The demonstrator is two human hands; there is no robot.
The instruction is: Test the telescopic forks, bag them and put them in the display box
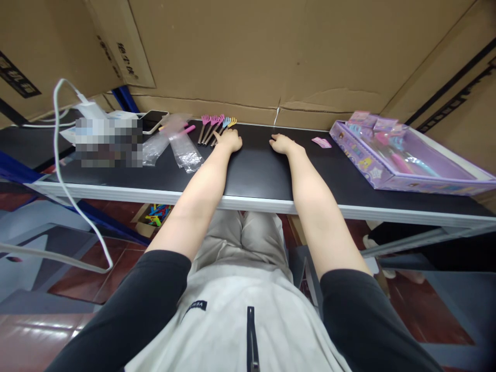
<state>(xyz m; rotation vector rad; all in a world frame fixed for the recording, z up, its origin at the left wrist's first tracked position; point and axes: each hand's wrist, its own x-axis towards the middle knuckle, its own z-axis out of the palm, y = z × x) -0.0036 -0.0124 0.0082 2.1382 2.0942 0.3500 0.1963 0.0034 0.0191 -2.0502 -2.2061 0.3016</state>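
My left hand (229, 140) rests on the black tabletop, its thumb apart from loosely bent fingers, and I see nothing in it. Just left of it lie several small back scratchers with claw-shaped heads: pink ones (213, 120), a blue one (226, 122) and a yellow one (232, 122), all with metal shafts. My right hand (282, 143) also rests on the table, fingers loosely bent and slightly apart, with nothing visible in it. To its right lies a small pink card (321, 142). Clear plastic bags (184, 152) lie left of the scratchers, over pink handles (189, 129).
A purple display box (377, 178) with bagged back scratchers stands at the right. At the left are a phone (155, 120), a white charger (92, 110) with a looping cable (58, 139), and a blurred patch. Cardboard (248, 57) walls the back. Below sits a box of colourful pieces (158, 213).
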